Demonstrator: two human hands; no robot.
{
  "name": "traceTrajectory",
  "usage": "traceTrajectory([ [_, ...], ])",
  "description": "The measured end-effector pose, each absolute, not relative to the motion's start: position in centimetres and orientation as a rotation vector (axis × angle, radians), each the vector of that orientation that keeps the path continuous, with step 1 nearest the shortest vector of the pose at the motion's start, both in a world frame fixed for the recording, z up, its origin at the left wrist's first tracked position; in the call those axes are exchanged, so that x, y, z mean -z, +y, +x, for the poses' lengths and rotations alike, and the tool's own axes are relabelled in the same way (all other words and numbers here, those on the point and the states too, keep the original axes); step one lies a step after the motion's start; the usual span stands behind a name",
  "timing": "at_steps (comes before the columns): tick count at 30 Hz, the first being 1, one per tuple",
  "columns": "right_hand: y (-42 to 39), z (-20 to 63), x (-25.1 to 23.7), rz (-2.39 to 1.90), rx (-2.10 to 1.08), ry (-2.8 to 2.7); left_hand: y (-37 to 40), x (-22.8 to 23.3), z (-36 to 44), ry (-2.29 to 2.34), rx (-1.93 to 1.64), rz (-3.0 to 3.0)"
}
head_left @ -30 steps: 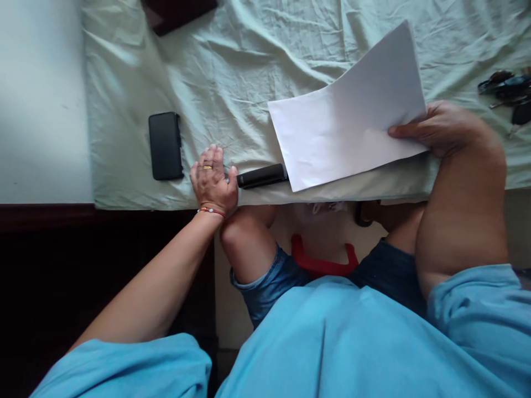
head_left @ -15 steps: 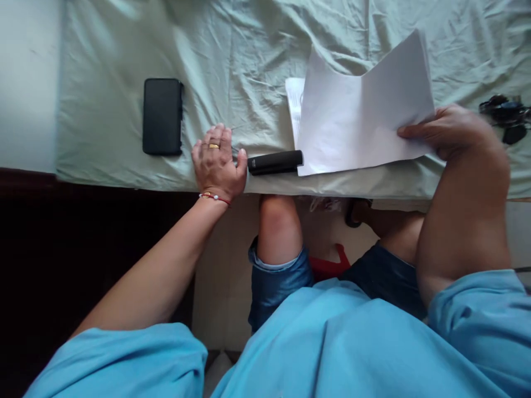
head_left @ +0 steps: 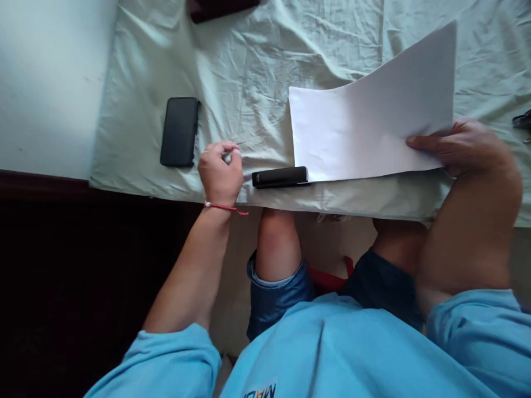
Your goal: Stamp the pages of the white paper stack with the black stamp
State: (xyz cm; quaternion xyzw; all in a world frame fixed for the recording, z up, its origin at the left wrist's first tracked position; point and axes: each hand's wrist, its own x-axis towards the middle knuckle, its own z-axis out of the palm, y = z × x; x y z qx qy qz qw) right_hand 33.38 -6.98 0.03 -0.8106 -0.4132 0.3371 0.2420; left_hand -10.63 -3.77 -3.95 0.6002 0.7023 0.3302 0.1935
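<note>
- The left hand [head_left: 219, 174] had changed most since the earlier frame: its fingers, laid out flat then, were now bent in toward the thumb
- The white paper [head_left: 369, 121] had shifted too; a half second before, its top sheet was bowed up and a printed sheet showed beneath, while now only a blank face showed
- The left hand, left of centre in the frame, was narrow, and I could not tell whether anything sat between its fingertips
- The right hand [head_left: 477, 145], at the right of the frame, gripped the paper by its lower right part, thumb on top
- The paper spread across the upper right of the frame, its right side tilted up
- A black stapler [head_left: 280, 177] lay near the middle, its right end overlapping the paper's lower left corner, its left end just beside the left hand
- A black phone [head_left: 180, 132] lay at the upper left on the tabletop's pale green cloth [head_left: 253, 110]
- A dark object [head_left: 222, 6] was cut off by the top edge
</note>
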Motion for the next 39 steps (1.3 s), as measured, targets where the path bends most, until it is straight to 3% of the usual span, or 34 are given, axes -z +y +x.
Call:
traceTrajectory([
  [3,-6.7,32.6,-1.6,-2.339,-0.922,-1.073,-1.7,0.8,-6.6,1.797,-1.279,1.298],
  [9,-6.9,32.0,-2.8,-2.368,-0.872,-1.131,0.6,-5.8,3.2,1.536,-1.416,1.185],
  [15,-9.6,32.6,-1.9,-2.197,-0.968,-1.070,0.3,-2.5,2.8,1.364,-1.416,0.991],
  [19,-10.2,32.5,-1.1,-2.120,-0.987,-1.031,-0.4,-0.4,0.1,1.388,-1.112,0.986],
  [24,-10.5,33.2,0.0,-2.024,-0.956,-0.948,-0.3,-1.9,0.4,1.399,-1.209,1.056],
  [30,-10.7,33.1,0.8,-1.872,-1.151,-0.837,-0.3,-2.6,1.6,1.494,-1.250,0.940],
  [39,-11.4,33.3,1.0,-1.873,-0.860,-0.665,-2.0,0.0,-1.0,1.390,-1.336,0.865],
])
